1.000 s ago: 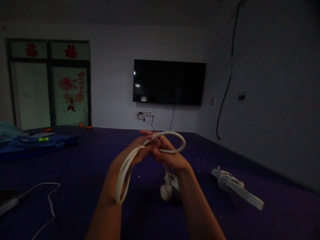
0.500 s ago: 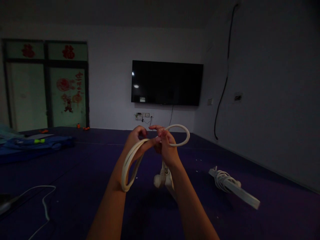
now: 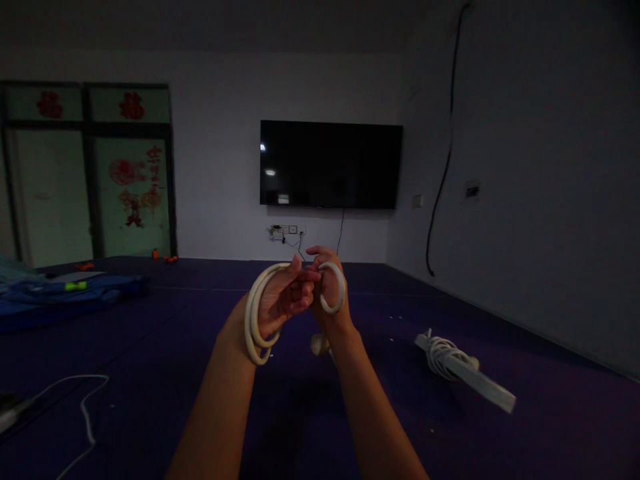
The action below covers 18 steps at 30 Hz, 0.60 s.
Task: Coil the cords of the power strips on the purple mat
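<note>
Loops of thick white power cable (image 3: 253,313) hang around my left hand (image 3: 286,301), passing between the thumb side and the wrist. Its fingers are curled in, with the index fingertip meeting my right hand (image 3: 331,313). That right hand is closed on the same cable, and a short loop of it bends over the palm. Below, a white plug (image 3: 319,344) shows partly, mostly behind the right wrist. The exact pinch point between the hands is hard to make out in the dim light.
On the purple floor (image 3: 190,400), a white power strip (image 3: 480,383) wrapped in its cord lies at right. A white cord (image 3: 85,407) trails at lower left, and blue cloth (image 3: 100,290) lies farther left. A television (image 3: 330,163) hangs on the far wall.
My left hand has turned so its palm and curled fingers show. The cable loop at my right hand has become smaller and swung in over the palm. The hanging plug is more hidden.
</note>
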Each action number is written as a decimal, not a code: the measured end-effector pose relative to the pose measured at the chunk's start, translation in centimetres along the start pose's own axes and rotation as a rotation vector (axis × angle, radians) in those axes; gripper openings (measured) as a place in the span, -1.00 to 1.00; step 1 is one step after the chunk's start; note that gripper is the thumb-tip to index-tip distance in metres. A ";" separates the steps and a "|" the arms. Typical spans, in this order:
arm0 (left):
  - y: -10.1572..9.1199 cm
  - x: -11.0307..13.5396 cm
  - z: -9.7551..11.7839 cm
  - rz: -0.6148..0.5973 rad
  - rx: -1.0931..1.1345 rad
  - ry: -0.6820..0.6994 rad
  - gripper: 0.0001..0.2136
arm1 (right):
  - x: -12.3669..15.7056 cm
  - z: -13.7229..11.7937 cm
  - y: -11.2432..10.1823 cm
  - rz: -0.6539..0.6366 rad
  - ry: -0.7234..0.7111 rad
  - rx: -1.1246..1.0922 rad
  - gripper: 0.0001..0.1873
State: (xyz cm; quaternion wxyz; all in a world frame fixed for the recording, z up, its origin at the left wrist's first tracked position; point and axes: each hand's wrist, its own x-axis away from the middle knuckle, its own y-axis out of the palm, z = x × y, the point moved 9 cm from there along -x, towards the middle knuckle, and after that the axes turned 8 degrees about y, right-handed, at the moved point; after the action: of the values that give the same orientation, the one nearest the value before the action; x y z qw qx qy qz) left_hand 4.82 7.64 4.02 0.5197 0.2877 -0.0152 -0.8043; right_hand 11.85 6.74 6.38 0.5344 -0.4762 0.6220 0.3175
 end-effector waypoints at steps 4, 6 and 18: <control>-1.0 -0.1 -0.1 0.111 -0.193 0.065 -0.50 | 0.7 -0.8 -0.1 0.021 -0.066 0.102 -0.85; -1.4 0.2 0.2 0.138 -0.322 0.104 -0.46 | 1.0 -0.6 0.0 0.043 -0.061 0.138 -0.80; -0.8 2.3 0.6 -0.211 -0.427 0.012 -0.73 | 1.7 1.1 1.9 -0.071 0.008 0.031 -0.61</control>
State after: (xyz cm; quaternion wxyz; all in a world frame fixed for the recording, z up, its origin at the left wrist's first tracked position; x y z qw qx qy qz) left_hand 3.17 5.95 3.25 0.4817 0.1761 0.1887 -0.8374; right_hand 10.48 8.00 4.25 0.5503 -0.4907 0.6116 0.2868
